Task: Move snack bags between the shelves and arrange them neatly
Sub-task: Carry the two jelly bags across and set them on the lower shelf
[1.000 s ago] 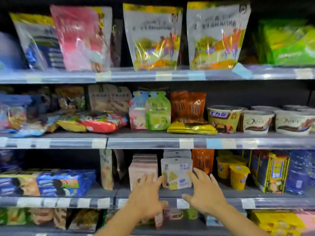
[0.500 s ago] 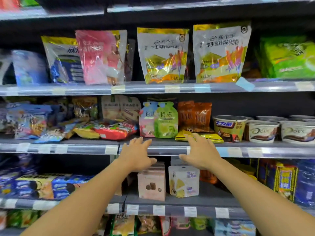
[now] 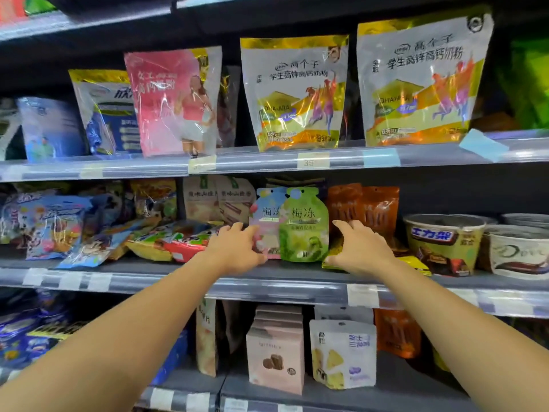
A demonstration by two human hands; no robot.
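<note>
Single wide-angle view, worn at head height. Faces the shelving almost straight on, tilted slightly downward, from close range. Shows the upper shelf point(image 3: 267, 163) across the upper third of the frame, the middle shelf point(image 3: 297, 288) just below centre and the lower shelf point(image 3: 401, 388) along the bottom edge. Takes in forearms from both lower corners, with left hand point(image 3: 237, 246) and right hand point(image 3: 358, 251) near centre.

Chocolate tubs point(image 3: 444, 242) stood at the far right; a blue label point(image 3: 482, 144) lay tilted above them, and a pale price tag point(image 3: 312, 160) showed 35.
</note>
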